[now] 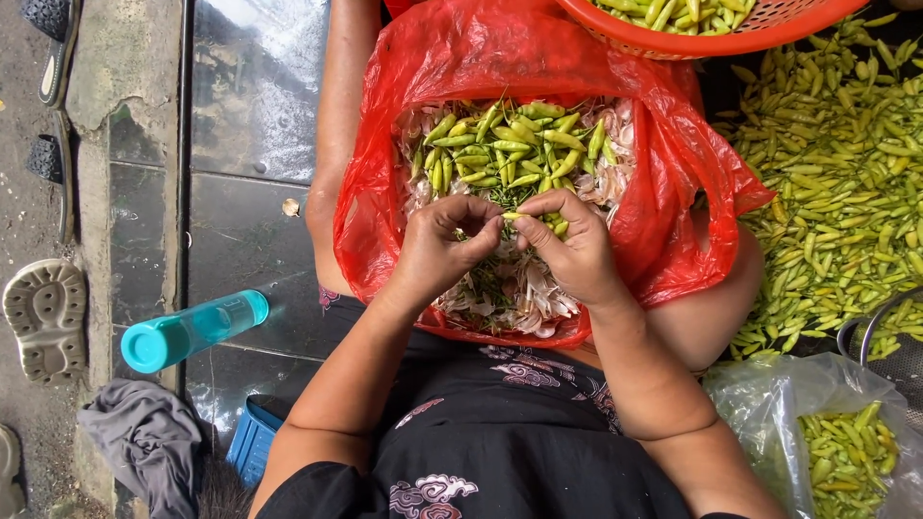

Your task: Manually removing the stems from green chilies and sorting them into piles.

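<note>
The person is sitting on the ground with a red plastic bag [663, 183] spread open across the lap, so that whatever drops from the fingers is falling straight into it. Both hands are meeting over the bag's middle. The left hand [444, 240] is curling its thumb and forefinger tightly together, pinching at one end of a small green chili [513, 215], while the right hand [574, 245] is closing its fingertips on the same chili from the other side; neither hand is open, and the remaining fingers are folding loosely inward. Holding the pod between two pinches is letting one hand steady it as the other is working at its tip, seemingly the stem end.

Inside the bag, at twelve o'clock from the hands, a heap of green chilies [510, 144] is lying on pale papery skins [538, 298], which look like garlic peel. At one o'clock an orange basket [731, 40] is holding more chilies within arm's reach. At three o'clock a wide pile of loose chilies [846, 183] is covering the floor, and at four o'clock a clear bag [836, 432] is holding another lot. At nine o'clock a teal bottle [192, 329] is lying on the dark tiles.
</note>
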